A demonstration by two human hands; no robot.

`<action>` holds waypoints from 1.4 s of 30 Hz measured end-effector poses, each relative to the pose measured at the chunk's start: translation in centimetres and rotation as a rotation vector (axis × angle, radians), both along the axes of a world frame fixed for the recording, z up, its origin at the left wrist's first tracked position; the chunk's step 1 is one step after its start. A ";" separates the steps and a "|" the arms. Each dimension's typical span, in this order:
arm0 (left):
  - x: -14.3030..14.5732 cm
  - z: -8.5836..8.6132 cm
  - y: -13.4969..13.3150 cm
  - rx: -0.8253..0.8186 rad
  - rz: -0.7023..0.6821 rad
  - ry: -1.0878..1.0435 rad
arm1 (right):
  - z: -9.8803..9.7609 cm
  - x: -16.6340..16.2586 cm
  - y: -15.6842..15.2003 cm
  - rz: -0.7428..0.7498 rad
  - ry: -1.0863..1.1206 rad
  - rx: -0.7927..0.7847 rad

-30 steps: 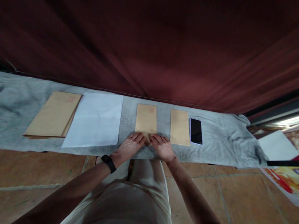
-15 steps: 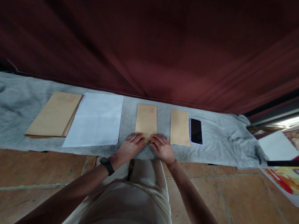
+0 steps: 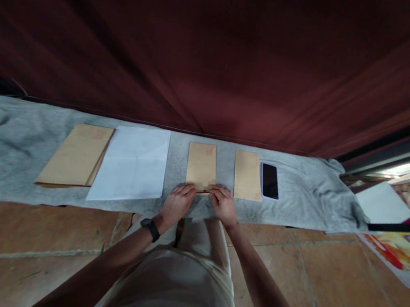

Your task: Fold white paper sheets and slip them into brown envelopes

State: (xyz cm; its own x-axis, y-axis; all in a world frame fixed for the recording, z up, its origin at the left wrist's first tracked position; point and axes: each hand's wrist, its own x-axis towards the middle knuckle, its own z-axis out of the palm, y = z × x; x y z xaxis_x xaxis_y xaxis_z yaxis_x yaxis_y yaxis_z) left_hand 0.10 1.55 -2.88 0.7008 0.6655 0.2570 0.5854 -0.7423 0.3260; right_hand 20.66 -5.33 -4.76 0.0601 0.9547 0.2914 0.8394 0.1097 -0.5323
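A brown paper envelope lies in front of me on the grey cloth, with a small red print near its far right corner. My left hand grips the left part of its near edge, fingers bent and pressed together. At the right end of the same edge, my right hand pinches the paper. Between the fingertips the edge shows as a narrow folded strip. A second brown envelope lies flat just right of my right hand, apart from it. White paper sheets lie left of my left hand.
A stack of brown envelopes lies at the left, touching the white sheets. A phone lies right of the second envelope. Grey cloth covers the narrow surface, backed by a dark red curtain. Printed packaging is at the far right.
The flap at the envelope's near edge, lifted between my fingers before, now looks folded down to a thin strip. My hands have stayed in nearly the same place.
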 end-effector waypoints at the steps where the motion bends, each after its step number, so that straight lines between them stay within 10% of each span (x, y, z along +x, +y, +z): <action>1: 0.0 0.0 0.0 -0.004 0.003 0.000 | -0.1 -0.2 0.0 -0.022 0.002 0.003; 31: 0.1 -1.5 -3.8 0.057 -0.069 0.126 | -0.2 -7.2 -2.3 -0.022 -0.080 -0.005; 42: -0.6 -0.4 -4.2 0.043 -0.010 0.124 | -0.5 -5.2 -3.8 -0.086 -0.174 -0.019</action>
